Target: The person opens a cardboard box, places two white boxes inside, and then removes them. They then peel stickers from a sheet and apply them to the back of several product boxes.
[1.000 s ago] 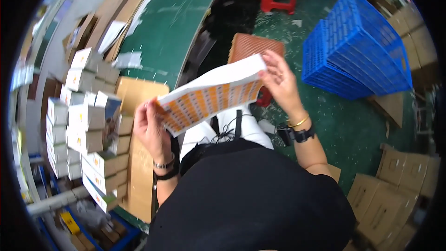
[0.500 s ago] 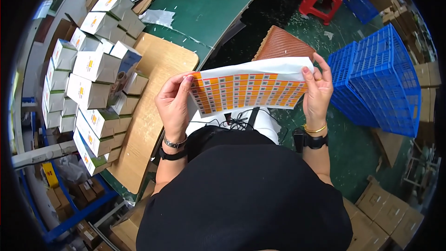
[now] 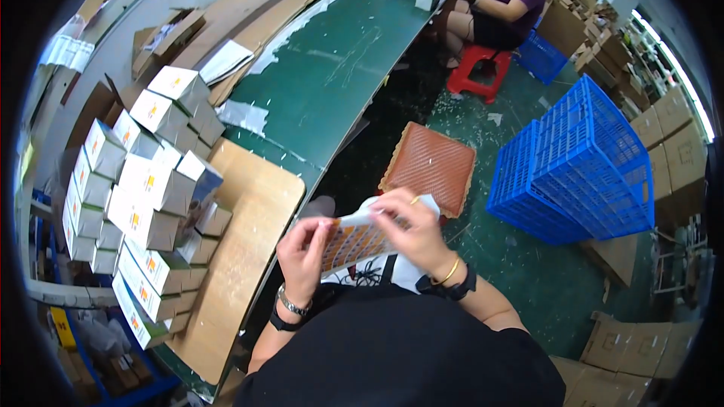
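Grn tbl (image 3: 324, 79), wht boxes (image 3: 147, 181), hands (image 3: 302, 262) w/ sheet (image 3: 353, 247)

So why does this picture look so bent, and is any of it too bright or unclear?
In the head view, the fisheye lens bows the edge of the green table and leaves dark corners; also in the head view, lit faces of the white boxes look nearly washed out, and fine detail on the orange-printed sheet is too small to read.
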A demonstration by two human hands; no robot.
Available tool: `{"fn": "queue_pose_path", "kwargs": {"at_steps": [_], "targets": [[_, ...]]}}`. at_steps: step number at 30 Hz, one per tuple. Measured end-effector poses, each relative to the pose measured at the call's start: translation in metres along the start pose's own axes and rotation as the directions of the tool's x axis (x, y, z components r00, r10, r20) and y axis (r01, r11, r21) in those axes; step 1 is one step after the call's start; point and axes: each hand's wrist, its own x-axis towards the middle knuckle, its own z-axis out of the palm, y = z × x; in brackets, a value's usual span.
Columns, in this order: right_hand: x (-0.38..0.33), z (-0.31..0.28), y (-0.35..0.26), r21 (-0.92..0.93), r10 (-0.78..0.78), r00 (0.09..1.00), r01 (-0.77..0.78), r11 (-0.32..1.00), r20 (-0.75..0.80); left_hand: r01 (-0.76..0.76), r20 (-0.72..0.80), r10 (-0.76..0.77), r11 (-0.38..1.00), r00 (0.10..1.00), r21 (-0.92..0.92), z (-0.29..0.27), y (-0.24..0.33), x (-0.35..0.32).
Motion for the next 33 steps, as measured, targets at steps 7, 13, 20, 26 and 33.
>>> {"fn": "queue_pose_path", "kwargs": {"at_steps": [7, 13, 20, 26, 33], "targets": [[0.003, 0.022, 0.002, 0.03, -0.087, 0.989, 0.084, 0.996, 0.12, -0.136, 0.074, 0.13, 0.987, 0.989, 0.083, 0.003, 0.005, 0.001], [-0.001, 0.025, 0.006, 0.048, -0.063, 0.993, 0.059, 0.997, 0.103, -0.155, 0.091, 0.148, 0.985, 0.985, 0.077, 0.004, 0.0, 0.001], [-0.004, 0.025, 0.01, 0.035, -0.098, 0.99, 0.095, 0.995, 0.105, -0.068, 0.08, 0.067, 0.998, 0.995, 0.017, 0.007, -0.004, -0.001], [0.0, 0.023, 0.012, 0.008, -0.042, 0.994, 0.041, 0.999, 0.101, -0.097, 0.115, 0.093, 0.995, 0.989, 0.026, 0.012, 0.002, 0.004], [0.008, 0.03, 0.017, 0.036, -0.169, 0.979, 0.166, 0.985, 0.117, 0.0, 0.055, -0.004, 0.998, 0.998, 0.066, 0.004, -0.021, 0.002]]}}
